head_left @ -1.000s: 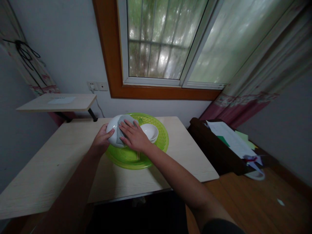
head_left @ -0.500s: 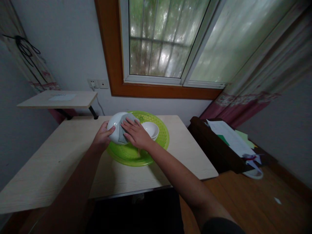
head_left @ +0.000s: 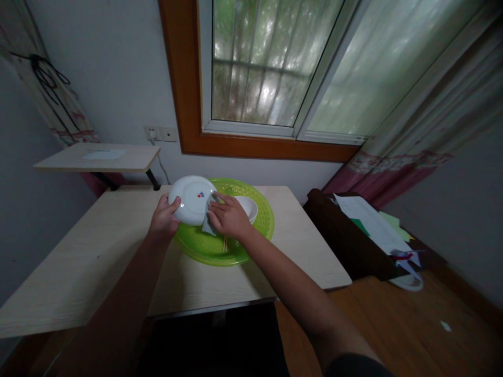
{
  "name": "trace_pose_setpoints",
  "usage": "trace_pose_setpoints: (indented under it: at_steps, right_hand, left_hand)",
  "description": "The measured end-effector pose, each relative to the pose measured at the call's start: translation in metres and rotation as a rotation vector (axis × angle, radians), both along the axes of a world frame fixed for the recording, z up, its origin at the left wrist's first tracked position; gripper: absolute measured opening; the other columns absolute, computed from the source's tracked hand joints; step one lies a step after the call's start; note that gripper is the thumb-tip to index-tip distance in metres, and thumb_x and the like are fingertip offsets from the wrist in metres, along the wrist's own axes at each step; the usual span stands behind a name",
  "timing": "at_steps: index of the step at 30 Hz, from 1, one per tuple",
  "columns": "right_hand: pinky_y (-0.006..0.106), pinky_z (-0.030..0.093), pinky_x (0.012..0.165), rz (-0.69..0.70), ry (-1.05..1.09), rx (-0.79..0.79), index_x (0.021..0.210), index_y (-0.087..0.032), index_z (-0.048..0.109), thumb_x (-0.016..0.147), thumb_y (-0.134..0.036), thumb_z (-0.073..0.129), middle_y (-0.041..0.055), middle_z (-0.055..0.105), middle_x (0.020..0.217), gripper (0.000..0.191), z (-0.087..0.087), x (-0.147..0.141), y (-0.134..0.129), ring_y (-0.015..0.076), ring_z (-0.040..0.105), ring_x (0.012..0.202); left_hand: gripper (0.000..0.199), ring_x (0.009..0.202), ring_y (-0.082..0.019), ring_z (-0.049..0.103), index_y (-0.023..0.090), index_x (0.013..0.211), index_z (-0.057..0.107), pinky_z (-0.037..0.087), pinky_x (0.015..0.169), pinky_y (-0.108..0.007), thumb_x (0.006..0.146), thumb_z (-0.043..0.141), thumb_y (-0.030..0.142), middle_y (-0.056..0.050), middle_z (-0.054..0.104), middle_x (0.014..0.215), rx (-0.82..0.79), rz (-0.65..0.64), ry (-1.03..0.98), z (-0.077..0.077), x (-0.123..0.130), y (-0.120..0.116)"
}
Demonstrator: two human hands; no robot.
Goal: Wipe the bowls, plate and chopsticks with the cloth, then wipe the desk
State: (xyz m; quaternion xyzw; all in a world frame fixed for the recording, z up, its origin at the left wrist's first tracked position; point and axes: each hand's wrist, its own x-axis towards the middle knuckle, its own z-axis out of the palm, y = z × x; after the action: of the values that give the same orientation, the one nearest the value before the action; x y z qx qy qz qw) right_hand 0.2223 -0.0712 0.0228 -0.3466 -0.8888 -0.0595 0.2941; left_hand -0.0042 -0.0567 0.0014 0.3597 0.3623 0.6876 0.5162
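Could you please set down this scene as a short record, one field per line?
Left grip: holds the white dish by its left edge
Right grip: on the gray cloth, at the dish's right edge
Dish marking: small red and blue motif on the face toward the camera
Green tray: on the pale table, beneath both the dish and the cloth
White bowls: stacked on the tray, partly hidden by the right grip
Thin sticks: on the tray, upper ends hidden
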Motion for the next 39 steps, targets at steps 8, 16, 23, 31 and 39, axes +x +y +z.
trace_pose_setpoints:
  at_steps: [8,16,23,31,39]
  right_hand:
    - [0.049,0.029,0.124,0.202,-0.103,0.008,0.148,-0.02,0.053,0.105,-0.037,0.045,0.006,0.052,0.154,0.047,0.002,-0.008,-0.003,0.0227,0.03,0.153]
    - [0.057,0.02,0.126,-0.087,0.0,0.0,0.149,-0.019,0.051,0.104,-0.036,0.048,0.0097,0.05,0.155,0.048,-0.005,-0.007,0.006,0.0283,0.025,0.155]
    - [0.052,0.032,0.121,-0.039,0.006,0.006,0.125,-0.015,0.072,0.102,-0.032,0.05,0.0116,0.07,0.131,0.036,0.0,0.001,0.001,0.0285,0.036,0.15]
    - [0.047,0.035,0.122,0.262,-0.084,-0.002,0.14,-0.017,0.061,0.105,-0.034,0.045,0.0073,0.061,0.145,0.043,0.004,-0.006,0.0,0.0219,0.034,0.151]
    - [0.051,0.027,0.126,0.176,-0.1,-0.016,0.156,-0.021,0.041,0.105,-0.039,0.046,0.0087,0.041,0.161,0.054,0.001,-0.012,0.001,0.023,0.024,0.156]
  left_hand:
    - [0.053,0.083,-0.02,0.07,0.02,0.114,0.052,0.059,0.079,-0.036,0.073,0.083,0.031,-0.005,0.07,0.1,-0.004,-0.162,0.032,0.006,0.006,-0.006]
    - [0.055,0.095,-0.024,0.07,0.019,0.115,0.055,0.058,0.086,-0.039,0.071,0.084,0.032,-0.008,0.07,0.108,0.0,-0.114,0.044,0.006,0.005,-0.006]
    - [0.05,0.098,-0.023,0.069,0.02,0.111,0.056,0.058,0.089,-0.039,0.071,0.084,0.03,-0.006,0.07,0.106,-0.006,-0.01,-0.026,0.003,0.001,-0.002]
    - [0.051,0.083,-0.02,0.07,0.021,0.109,0.054,0.06,0.079,-0.036,0.07,0.085,0.029,-0.004,0.071,0.098,-0.031,-0.131,-0.033,0.004,0.002,-0.002]
    - [0.049,0.087,-0.022,0.07,0.021,0.109,0.053,0.059,0.076,-0.036,0.073,0.083,0.031,-0.006,0.07,0.1,-0.012,-0.239,0.022,0.009,0.003,-0.007]
